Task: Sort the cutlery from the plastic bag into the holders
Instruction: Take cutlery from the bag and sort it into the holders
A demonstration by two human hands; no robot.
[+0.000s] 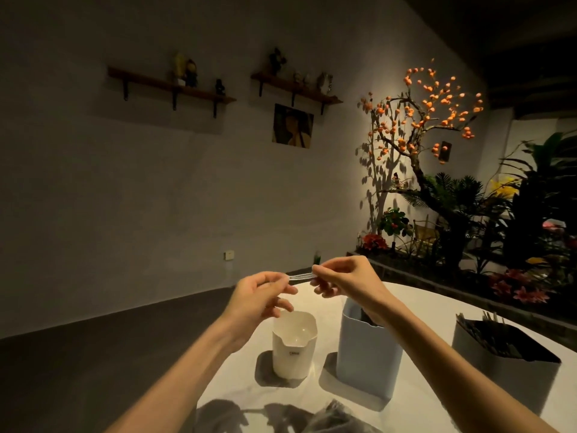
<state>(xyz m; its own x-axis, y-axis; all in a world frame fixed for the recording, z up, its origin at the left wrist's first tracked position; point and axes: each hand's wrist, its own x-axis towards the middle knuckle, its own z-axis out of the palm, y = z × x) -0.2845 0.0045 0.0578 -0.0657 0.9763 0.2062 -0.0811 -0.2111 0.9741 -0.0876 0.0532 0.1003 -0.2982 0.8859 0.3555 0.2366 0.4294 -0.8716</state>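
You hold your two hands up over the white table (421, 307). Your left hand (259, 296) pinches one end of a small clear strip (300, 277) between thumb and finger. Your right hand (346, 278) pinches the other end the same way. The strip looks like thin see-through plastic stretched between your hands. It could be a wrapper or a small clear piece of cutlery; it is too small and too dim to tell.

Three holders stand on the table under your hands. The white cup (294, 345) is on the left, and nothing shows inside it. The tall pale box (368, 354) stands in the middle, just beside the cup. Something dark pokes up inside it, but your right arm hides most of it. The grey box (505, 370) on the right is well apart from the other two. It is packed with dark sticks (490, 335), maybe chopsticks.

At the bottom edge, near you, lies a crumpled grey heap (337, 417). It is likely the plastic bag, and you can't see what is in it.

So the job looks partly done. One box is full and one has a little in it. The white cup waits for its first piece. The strip in your hands needs a home, and so does whatever is in the bag.
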